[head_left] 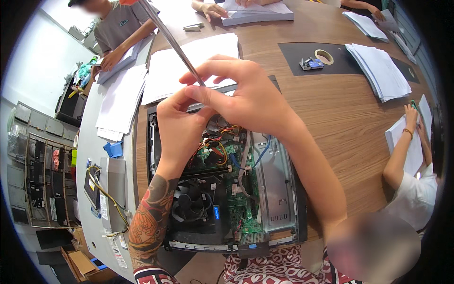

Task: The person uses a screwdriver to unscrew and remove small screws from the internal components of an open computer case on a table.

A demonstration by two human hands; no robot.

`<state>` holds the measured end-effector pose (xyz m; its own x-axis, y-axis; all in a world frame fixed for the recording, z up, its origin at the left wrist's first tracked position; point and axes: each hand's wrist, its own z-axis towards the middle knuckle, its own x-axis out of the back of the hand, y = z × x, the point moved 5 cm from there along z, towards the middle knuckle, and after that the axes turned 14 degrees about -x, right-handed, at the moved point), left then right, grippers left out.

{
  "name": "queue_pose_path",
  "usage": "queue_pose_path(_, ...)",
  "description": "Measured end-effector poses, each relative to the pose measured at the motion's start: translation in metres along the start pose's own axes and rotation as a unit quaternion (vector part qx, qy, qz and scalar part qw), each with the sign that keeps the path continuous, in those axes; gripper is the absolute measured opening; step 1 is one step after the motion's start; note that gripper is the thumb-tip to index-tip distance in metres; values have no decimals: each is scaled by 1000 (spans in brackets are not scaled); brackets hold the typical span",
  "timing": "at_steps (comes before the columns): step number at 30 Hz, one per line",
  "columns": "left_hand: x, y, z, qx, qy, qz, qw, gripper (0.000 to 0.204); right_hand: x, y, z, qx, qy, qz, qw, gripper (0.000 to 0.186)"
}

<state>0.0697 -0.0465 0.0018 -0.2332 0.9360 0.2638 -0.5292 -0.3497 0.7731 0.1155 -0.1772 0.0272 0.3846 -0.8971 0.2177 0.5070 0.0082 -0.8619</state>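
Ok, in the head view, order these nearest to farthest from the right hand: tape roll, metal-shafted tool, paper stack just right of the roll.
1. Metal-shafted tool: touching the right hand.
2. Tape roll: out to the right.
3. Paper stack: farther right.

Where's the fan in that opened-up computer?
In the head view, the fan sits at the lower left inside the open computer, just left of the green circuit board.

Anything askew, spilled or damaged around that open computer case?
No spill or clear damage shows. Inside the computer case, a blue cable loops loosely over the edge of the metal bay, not tucked flat. Beyond its left side, the white papers lie fanned, not squared.
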Motion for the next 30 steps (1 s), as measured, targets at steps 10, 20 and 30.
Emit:
queue_pose_path(10, 3, 6, 6, 32, -49, -73, 996, 24, 6, 5, 2, -6, 35, 34, 999, 18)
queue_pose_path(20, 5, -2, 5, 7, 7, -57, 998, 20, 2, 3, 2, -10, 14, 34, 999, 20)
queue_pose_path(30, 7, 1, 3, 32, -71, -105, 991, 24, 5, 2, 1, -27, 32, 56, 998, 23)
